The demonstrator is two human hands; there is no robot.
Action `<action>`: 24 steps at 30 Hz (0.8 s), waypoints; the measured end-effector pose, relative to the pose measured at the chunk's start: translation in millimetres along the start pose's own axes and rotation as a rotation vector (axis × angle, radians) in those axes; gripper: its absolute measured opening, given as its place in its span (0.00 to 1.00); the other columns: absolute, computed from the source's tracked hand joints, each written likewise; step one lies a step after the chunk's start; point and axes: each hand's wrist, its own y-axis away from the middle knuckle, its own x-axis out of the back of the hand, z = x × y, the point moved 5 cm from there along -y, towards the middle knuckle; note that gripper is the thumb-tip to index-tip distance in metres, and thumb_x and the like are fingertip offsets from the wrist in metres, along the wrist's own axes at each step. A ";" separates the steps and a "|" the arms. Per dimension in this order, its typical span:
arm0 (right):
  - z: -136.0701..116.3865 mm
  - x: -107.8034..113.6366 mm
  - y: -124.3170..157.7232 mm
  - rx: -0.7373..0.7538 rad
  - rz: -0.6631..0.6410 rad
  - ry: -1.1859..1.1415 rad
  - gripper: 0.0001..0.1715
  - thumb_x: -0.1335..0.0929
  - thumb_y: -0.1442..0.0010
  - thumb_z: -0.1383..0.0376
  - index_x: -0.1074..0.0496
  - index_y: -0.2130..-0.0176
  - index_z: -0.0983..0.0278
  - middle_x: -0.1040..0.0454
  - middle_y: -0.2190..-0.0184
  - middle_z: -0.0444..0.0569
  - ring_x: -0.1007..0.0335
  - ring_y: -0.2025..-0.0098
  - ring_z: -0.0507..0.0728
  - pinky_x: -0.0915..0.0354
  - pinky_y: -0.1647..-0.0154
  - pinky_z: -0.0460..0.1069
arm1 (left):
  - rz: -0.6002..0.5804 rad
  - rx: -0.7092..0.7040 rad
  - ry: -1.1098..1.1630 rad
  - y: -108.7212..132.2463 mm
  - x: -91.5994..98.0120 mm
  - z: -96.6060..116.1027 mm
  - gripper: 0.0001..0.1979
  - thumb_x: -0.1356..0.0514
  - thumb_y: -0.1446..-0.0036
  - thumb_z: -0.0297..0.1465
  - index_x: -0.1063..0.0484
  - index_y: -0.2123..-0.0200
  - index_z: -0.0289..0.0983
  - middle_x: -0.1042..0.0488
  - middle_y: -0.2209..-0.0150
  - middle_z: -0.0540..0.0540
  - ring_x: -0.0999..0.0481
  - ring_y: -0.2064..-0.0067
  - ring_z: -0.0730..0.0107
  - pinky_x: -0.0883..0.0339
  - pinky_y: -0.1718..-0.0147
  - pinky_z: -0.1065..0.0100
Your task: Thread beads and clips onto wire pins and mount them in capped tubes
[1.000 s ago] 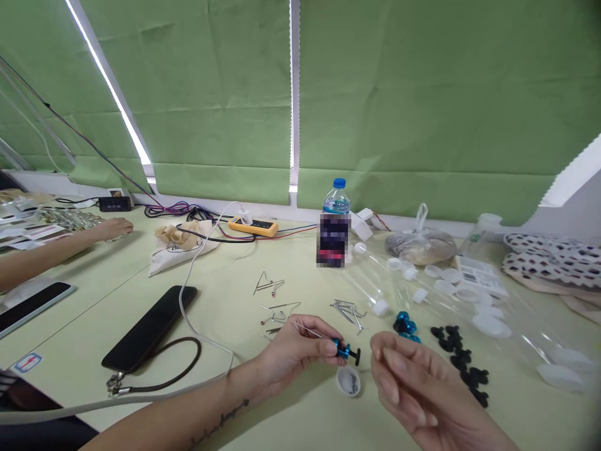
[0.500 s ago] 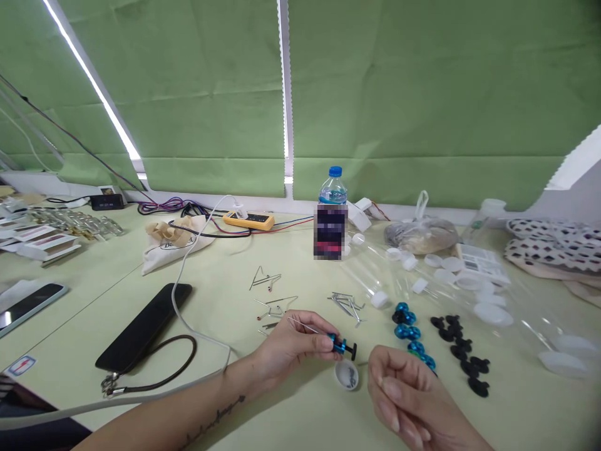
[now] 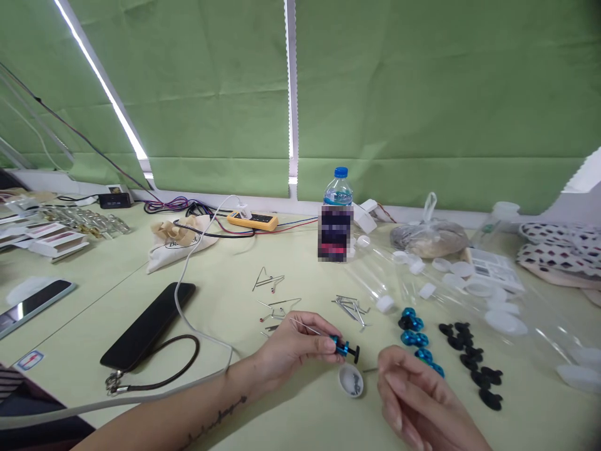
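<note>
Blue metal fitting (image 3: 344, 348), light, rigid, slippery; left hand (image 3: 293, 347) fingers are pinching its barrel; right hand (image 3: 413, 401) fingers are curling loosely, hold indiscernible.

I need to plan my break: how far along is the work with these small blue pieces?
Done: no finished pile shows. In hand: the left hand pinches one blue piece with a pin; the right hand hovers by the white cap. Left: blue pieces, black pieces and pins lie loose nearby.

Glossy blue metal pin (image 3: 344, 348), white plastic cap (image 3: 351, 381), matt tabletop (image 3: 282, 413)
</note>
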 end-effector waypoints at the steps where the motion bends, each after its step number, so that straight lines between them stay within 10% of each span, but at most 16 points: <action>1: -0.8 4.7 0.7 0.028 0.048 0.045 0.21 0.28 0.43 0.50 0.32 0.69 0.64 0.34 0.84 0.39 0.51 0.85 0.44 0.56 0.84 0.40 | 0.002 -0.001 0.000 0.2 -0.7 0.7 0.12 0.26 0.59 0.27 0.21 0.69 0.30 0.20 0.73 0.43 0.20 0.72 0.70 0.29 0.69 0.73; 11: -21.9 10.6 1.3 0.578 0.202 0.780 0.11 0.28 0.42 0.60 0.26 0.58 0.59 0.28 0.74 0.45 0.32 0.75 0.54 0.34 0.75 0.47 | -0.010 0.022 -0.039 4.6 -8.6 -4.9 0.11 0.26 0.59 0.28 0.20 0.71 0.30 0.20 0.73 0.43 0.22 0.74 0.72 0.29 0.70 0.73; 24: -20.1 -2.1 6.5 0.781 0.111 1.037 0.09 0.28 0.42 0.69 0.26 0.61 0.57 0.22 0.73 0.44 0.28 0.77 0.54 0.33 0.76 0.46 | -0.020 0.002 -0.105 4.8 -12.6 -11.5 0.12 0.25 0.62 0.29 0.19 0.72 0.31 0.19 0.73 0.42 0.21 0.74 0.69 0.27 0.70 0.69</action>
